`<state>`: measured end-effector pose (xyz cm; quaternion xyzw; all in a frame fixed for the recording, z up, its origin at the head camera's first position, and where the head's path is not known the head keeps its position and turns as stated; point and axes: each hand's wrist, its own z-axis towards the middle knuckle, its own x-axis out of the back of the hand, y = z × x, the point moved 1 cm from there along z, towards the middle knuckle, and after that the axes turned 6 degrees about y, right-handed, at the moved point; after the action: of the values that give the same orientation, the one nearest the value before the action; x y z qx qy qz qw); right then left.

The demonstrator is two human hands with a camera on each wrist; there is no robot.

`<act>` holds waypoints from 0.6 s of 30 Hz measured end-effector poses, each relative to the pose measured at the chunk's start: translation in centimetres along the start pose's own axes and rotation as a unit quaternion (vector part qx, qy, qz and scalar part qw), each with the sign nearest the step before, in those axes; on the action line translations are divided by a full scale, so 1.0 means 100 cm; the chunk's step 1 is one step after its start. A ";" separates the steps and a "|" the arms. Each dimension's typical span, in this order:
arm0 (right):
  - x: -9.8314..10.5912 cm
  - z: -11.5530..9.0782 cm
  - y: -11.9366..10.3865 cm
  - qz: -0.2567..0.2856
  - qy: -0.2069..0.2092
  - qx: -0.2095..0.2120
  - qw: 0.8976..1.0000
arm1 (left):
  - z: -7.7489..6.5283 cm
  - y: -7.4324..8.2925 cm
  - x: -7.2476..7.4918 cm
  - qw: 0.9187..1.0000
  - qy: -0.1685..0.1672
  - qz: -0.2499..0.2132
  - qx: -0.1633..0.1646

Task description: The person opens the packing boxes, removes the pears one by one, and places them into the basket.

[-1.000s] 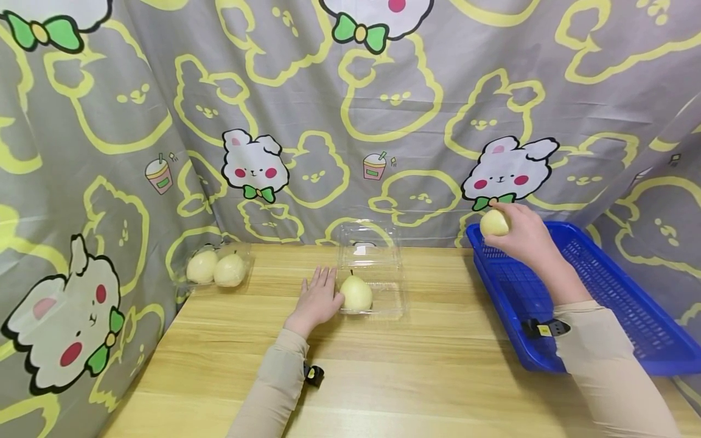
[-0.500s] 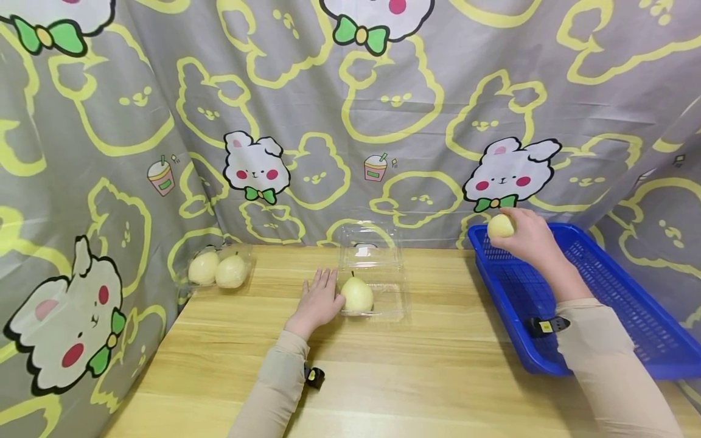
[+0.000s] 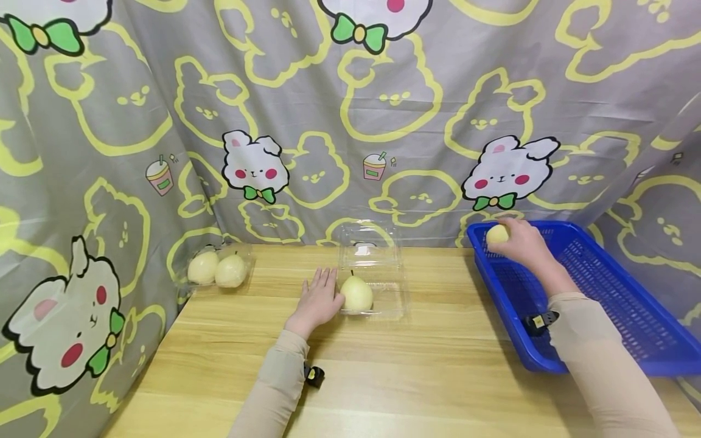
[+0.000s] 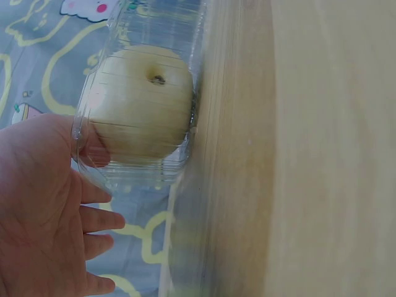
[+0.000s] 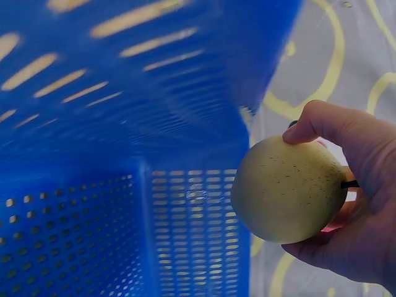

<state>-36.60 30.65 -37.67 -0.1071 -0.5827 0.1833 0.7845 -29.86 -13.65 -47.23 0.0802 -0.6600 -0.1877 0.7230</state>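
Note:
My right hand [image 3: 523,243] grips a pale yellow pear [image 5: 288,189] between thumb and fingers, over the far left corner of the blue basket [image 3: 498,304]. The right wrist view shows the pear's dark stem pointing toward the palm. A clear plastic clamshell box [image 3: 390,298] stands with its lid up at the middle back of the table. One pear [image 3: 356,294] sits in its left half, stem upward. My left hand [image 3: 316,301] lies beside the box with fingers extended, its thumb at the box's left edge. Through the plastic, the left wrist view shows that pear's underside [image 4: 139,105].
At the back left stands another clear box [image 3: 247,267] holding two pears [image 3: 230,271]. Grey patterned cloth [image 3: 312,79] hangs behind the wooden table [image 3: 383,377] and down both sides. The basket's high slotted walls surround the space below my right hand.
My right hand has come down a little with its pear, closer to the basket's far left rim. The left hand, the open box and its pear have stayed in place.

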 end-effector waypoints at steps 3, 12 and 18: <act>-0.006 0.002 0.007 0.001 -0.009 -0.004 1.000 | 0.001 -0.001 -0.001 1.000 0.002 0.001 -0.001; -0.019 0.006 0.019 -0.009 -0.027 -0.001 1.000 | 0.000 -0.001 0.000 1.000 0.008 0.003 -0.006; -0.031 0.006 0.030 -0.011 -0.029 -0.006 0.999 | -0.001 0.000 0.001 1.000 0.010 0.001 -0.009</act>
<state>-38.48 32.08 -41.31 -0.0999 -0.6077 0.1742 0.7684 -29.74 -13.68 -47.11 0.0748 -0.6513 -0.1917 0.7304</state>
